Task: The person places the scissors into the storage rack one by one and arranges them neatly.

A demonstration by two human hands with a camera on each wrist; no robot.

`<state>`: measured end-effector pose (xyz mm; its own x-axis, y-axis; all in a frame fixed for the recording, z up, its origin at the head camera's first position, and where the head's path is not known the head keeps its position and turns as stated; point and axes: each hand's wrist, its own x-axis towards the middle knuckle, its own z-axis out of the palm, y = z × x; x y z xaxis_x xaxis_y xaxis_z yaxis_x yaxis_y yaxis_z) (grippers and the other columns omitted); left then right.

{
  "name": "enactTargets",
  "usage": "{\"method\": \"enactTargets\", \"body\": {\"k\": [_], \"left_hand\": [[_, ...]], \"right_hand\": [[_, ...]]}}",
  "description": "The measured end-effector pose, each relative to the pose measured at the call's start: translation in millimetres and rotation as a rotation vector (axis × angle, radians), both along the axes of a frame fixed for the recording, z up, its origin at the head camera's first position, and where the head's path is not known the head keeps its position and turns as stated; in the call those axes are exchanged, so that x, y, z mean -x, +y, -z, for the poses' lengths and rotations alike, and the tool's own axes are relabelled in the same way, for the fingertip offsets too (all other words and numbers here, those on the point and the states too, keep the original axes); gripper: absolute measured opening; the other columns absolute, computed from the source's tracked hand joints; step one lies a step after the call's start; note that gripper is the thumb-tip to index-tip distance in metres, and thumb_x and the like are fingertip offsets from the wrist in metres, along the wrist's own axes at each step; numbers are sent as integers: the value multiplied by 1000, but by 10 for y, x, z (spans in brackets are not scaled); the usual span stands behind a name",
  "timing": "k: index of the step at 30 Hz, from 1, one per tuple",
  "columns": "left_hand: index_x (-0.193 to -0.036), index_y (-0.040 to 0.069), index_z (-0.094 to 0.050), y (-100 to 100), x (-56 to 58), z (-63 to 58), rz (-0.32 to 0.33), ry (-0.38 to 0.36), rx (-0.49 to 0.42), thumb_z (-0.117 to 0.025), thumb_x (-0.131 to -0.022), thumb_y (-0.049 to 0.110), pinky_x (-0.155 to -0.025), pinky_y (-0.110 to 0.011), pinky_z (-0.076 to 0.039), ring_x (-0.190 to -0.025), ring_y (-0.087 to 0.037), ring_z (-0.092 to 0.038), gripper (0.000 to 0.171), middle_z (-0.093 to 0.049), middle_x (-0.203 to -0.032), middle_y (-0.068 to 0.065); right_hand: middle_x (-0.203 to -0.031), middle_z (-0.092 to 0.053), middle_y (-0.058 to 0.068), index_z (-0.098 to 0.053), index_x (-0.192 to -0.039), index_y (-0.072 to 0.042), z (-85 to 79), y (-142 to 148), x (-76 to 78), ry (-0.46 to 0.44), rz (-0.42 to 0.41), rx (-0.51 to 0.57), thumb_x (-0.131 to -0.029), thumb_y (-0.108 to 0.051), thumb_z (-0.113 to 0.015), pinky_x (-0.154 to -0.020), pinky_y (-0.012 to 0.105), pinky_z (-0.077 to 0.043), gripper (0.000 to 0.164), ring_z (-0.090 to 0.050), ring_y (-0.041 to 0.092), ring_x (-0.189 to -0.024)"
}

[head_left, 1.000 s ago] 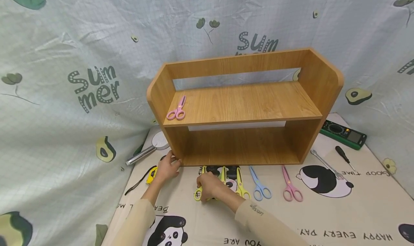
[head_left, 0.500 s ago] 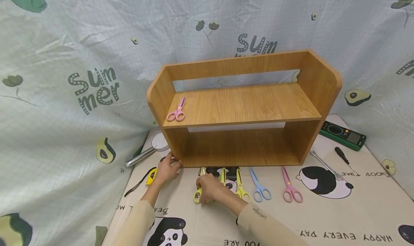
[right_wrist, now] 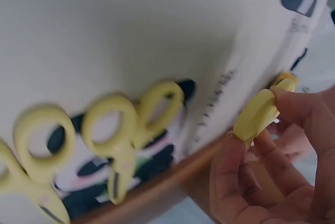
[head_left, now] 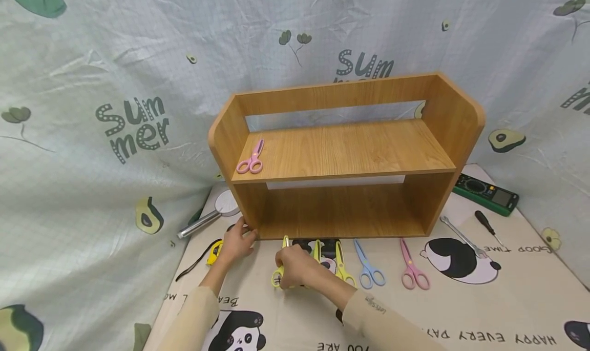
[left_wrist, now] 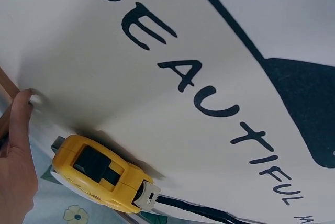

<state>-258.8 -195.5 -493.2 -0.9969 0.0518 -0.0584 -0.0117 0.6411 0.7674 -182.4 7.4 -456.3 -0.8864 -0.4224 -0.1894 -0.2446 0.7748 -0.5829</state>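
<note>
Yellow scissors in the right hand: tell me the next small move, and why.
Probably raise the yellow scissors toward the upper shelf: the right hand pinches them, the pink scissors lie at that shelf's left end, and bare board shows to their right.

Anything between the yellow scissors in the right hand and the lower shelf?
Nothing loose shows in the way. The right hand holds the yellow scissors just in front of the wooden rack, so probably only the front edge of the lower shelf needs clearing. The left hand touches the rack's front left corner, off to the side.
</note>
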Motion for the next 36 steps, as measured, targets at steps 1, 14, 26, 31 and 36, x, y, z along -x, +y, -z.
{"method": "enactTargets", "body": {"k": [1, 14, 26, 31, 36], "left_hand": [[-146, -1, -44, 1, -3, -4, 2, -1, 0, -58, -102, 13, -69, -42, -68, -130, -46, -61, 48, -56, -145, -34], [-142, -1, -47, -40, 41, 35, 4, 8, 13, -62, -100, 15, -64, -35, -67, -125, -45, -65, 48, -61, -140, -32], [-142, 0, -46, -55, 22, 29, 10, 2, 14, -62, -100, 16, -66, -38, -67, -127, -45, -64, 48, -59, -142, -32], [-142, 1, -47, -53, 19, 31, 9, 10, 4, -62, -100, 16, -64, -36, -67, -123, -45, -67, 47, -60, -141, -32], [-143, 0, -45, -35, 19, 26, 8, -6, -27, -61, -100, 13, -68, -40, -68, -125, -46, -65, 47, -59, -142, -33]], "right_hand": [[-89, -70, 1, -76, -102, -8, -40, 4, -5, 5, -9, -1, -71, -8, -93, -61, 22, -50, 35, -56, 13, -73], [-81, -68, -3, -78, -103, -9, -786, 81, -192, 57, -130, -47, -72, -15, -93, -56, 18, -51, 35, -57, 8, -67], [-79, -63, -1, -75, -103, -10, -1454, 193, -173, 62, -175, -66, -75, -14, -92, -55, 20, -49, 33, -56, 12, -71], [-81, -64, 0, -74, -104, -10, -1768, 271, -117, 104, -180, -62, -76, -12, -89, -57, 21, -49, 31, -57, 13, -72], [-80, -63, 1, -74, -107, -9, -2059, 344, -19, 139, -171, -90, -78, -10, -85, -55, 22, -46, 31, -53, 11, -64]]}}
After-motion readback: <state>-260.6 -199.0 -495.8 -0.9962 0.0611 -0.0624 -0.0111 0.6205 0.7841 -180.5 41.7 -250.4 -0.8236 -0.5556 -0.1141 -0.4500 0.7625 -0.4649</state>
